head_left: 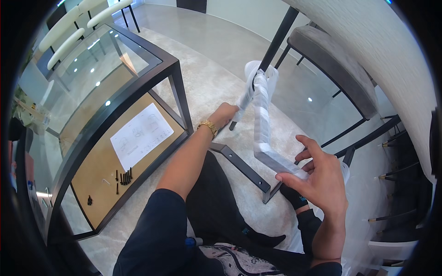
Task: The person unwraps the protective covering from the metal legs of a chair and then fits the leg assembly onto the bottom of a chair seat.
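Both hands' fingers clamp a bent, white foam-wrapped metal bracket (262, 115): left hand (225, 115), right hand (317, 177).

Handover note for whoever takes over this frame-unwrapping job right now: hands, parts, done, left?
Left hand: gripping the upper end of the white foam-wrapped black metal frame piece.
Right hand: holding the wrap at its lower bent end.
Bare black metal bracket lies on the floor between the legs.
Black screws and the white instruction sheet sit on the brown board under the glass-topped table.
Done: bracket bare.
Left: wrap still on; screws unused.
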A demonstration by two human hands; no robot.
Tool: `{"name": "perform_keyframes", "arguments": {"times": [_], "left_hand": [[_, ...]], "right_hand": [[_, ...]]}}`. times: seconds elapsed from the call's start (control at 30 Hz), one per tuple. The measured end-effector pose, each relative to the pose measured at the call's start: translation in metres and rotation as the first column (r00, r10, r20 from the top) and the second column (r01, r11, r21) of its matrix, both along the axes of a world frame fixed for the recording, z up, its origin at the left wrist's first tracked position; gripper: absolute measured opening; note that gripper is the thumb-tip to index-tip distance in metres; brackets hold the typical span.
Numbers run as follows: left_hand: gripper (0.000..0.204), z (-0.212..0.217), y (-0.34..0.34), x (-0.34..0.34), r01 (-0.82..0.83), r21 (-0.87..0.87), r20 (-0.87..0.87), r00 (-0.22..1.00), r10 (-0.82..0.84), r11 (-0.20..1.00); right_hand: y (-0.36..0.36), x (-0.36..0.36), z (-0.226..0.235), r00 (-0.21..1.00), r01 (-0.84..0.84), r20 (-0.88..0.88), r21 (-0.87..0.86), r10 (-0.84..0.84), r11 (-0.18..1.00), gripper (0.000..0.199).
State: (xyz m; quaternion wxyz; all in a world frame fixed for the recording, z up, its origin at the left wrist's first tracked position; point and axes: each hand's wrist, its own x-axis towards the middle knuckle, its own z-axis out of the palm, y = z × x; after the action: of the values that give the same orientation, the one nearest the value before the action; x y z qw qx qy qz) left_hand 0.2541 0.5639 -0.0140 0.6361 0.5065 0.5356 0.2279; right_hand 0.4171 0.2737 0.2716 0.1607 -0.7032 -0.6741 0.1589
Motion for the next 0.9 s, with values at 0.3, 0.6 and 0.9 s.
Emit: {"name": "perform_keyframes", "arguments": {"times": [0.3, 0.6, 0.9], "left_hand": [[0.068, 0.008, -0.011, 0.007, 0.078, 0.555, 0.037, 0.992, -0.118, 0.828], [0.056, 0.116, -0.025, 0.039, -0.042, 0.711, 0.205, 0.967, -0.15, 0.702], [0.024, 0.088, 0.015, 0.067, -0.212, 0.534, 0.265, 0.961, 0.076, 0.819]], "right_hand": [[0.003, 0.005, 0.003, 0.998, -0.014, 0.067, 0.053, 0.011, 0.999, 0.076], [-0.008, 0.002, -0.027, 0.88, -0.433, 0.41, 0.481, 0.241, 0.763, 0.042], [0.049, 0.022, -0.18, 0.823, -0.401, -0.396, 0.103, 0.408, 0.91, 0.019]]}}
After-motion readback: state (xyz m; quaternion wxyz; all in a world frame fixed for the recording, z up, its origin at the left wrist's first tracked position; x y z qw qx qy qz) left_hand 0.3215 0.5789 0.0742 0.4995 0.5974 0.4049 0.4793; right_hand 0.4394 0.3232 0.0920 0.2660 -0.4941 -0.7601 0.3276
